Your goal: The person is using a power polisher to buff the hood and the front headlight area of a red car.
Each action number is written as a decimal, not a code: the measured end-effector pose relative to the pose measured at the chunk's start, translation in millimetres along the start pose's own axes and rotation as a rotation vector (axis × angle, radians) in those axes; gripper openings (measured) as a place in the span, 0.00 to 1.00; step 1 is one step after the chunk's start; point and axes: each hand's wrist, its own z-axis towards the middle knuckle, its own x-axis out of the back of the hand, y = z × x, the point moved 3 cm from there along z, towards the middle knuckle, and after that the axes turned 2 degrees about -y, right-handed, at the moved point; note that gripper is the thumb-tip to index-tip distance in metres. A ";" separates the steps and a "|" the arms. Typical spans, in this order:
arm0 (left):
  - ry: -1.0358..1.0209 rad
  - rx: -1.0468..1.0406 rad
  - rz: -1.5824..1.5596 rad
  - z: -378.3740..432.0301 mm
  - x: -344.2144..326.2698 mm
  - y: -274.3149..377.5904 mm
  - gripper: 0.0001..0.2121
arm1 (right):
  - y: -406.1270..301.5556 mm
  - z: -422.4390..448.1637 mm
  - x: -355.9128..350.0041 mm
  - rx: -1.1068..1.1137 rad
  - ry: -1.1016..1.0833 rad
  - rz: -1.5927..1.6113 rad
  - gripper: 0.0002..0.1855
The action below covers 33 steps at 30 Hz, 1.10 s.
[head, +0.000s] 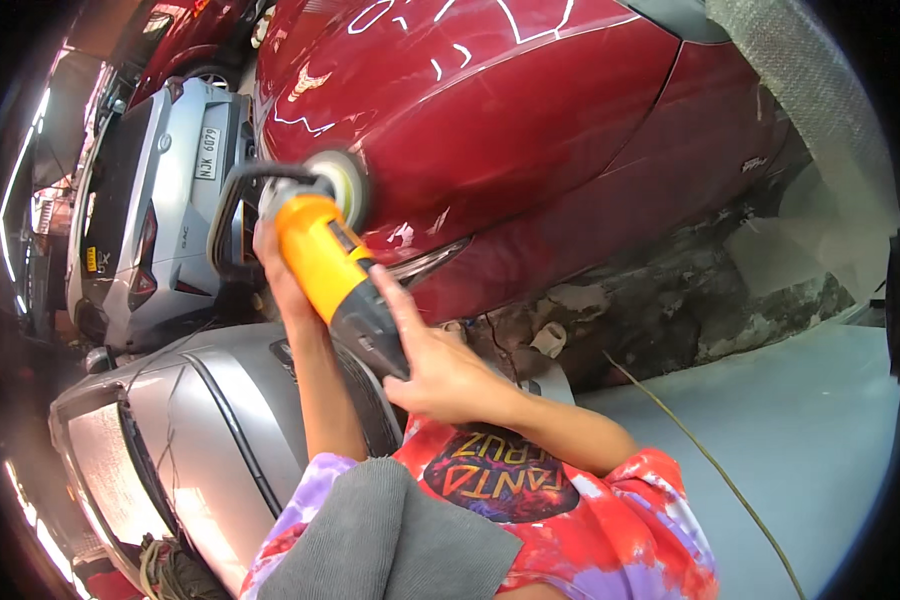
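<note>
A yellow and black rotary polisher (319, 259) is held in both my hands. My left hand (274, 251) grips it from the left side, close to its metal head. Farther back, my right hand (431, 367) is wrapped around the dark rear handle, with a finger stretched along the body. The round pale pad (339, 187) meets the glossy dark red body panel (480, 150) of a car, and its edge looks blurred. A dark loop handle (221, 217) sticks out to the left of the polisher head. Below the pad is a narrow lamp (435, 259).
Two silver cars, one at the left (195, 135) and one at the lower left (247, 397), stand close by. Translucent sheeting (802, 127) hangs at right. A thin cord (701, 454) crosses a pale blue-grey surface (780, 420). A grey cloth (390, 532) drapes over my shirt.
</note>
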 end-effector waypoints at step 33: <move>0.263 -0.002 -0.072 17.9 158.4 -29.5 0.24 | 38.1 109.6 -98.8 -0.047 -0.013 -0.222 0.63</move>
